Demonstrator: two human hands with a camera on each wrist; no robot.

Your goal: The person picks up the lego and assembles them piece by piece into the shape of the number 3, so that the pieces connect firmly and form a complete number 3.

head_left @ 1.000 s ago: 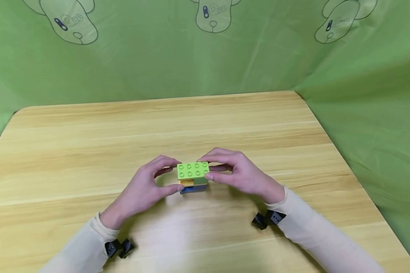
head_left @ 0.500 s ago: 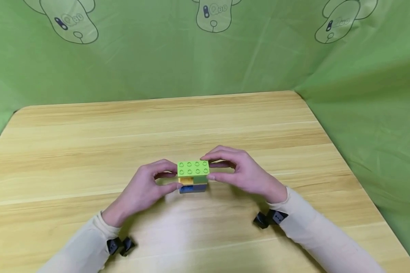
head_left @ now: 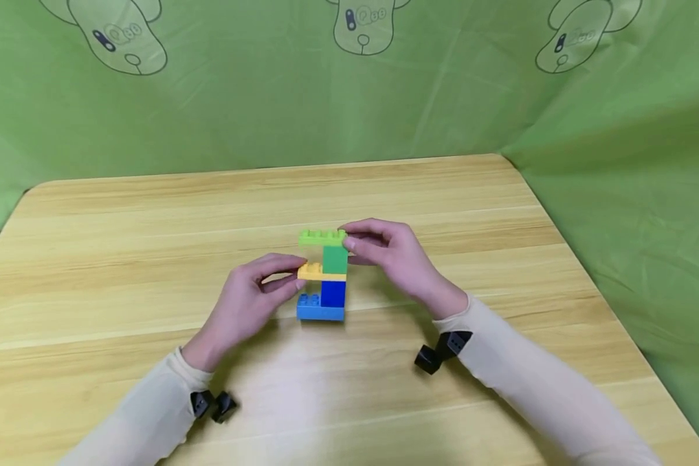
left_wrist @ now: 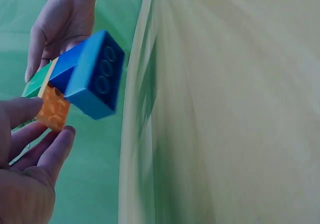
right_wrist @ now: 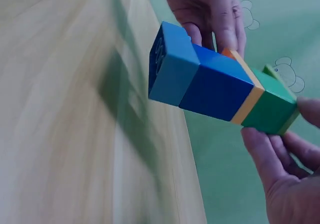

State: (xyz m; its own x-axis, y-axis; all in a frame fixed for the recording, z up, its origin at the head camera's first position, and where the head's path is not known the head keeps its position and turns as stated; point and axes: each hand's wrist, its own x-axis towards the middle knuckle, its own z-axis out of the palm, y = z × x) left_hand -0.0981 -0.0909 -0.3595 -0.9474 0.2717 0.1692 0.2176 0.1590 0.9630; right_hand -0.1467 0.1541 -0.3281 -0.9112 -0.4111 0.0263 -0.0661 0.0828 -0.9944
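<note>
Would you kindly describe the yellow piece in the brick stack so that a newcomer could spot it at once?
Start at the wooden table and find the brick stack held up between the left hand and the right hand. The yellow piece sits mid-stack, under the dark green brick and over the dark blue brick. It is the thinnest layer, pinched by the left hand.

My work surface is a light wooden table [head_left: 151,259] with lengthwise grain and rounded far corners, backed and flanked by green cloth [head_left: 268,110] printed with cartoon outlines. The brick stack [head_left: 323,275] I have in hand is lifted off the tabletop. Both wrist views show the wood only as a blur
</note>
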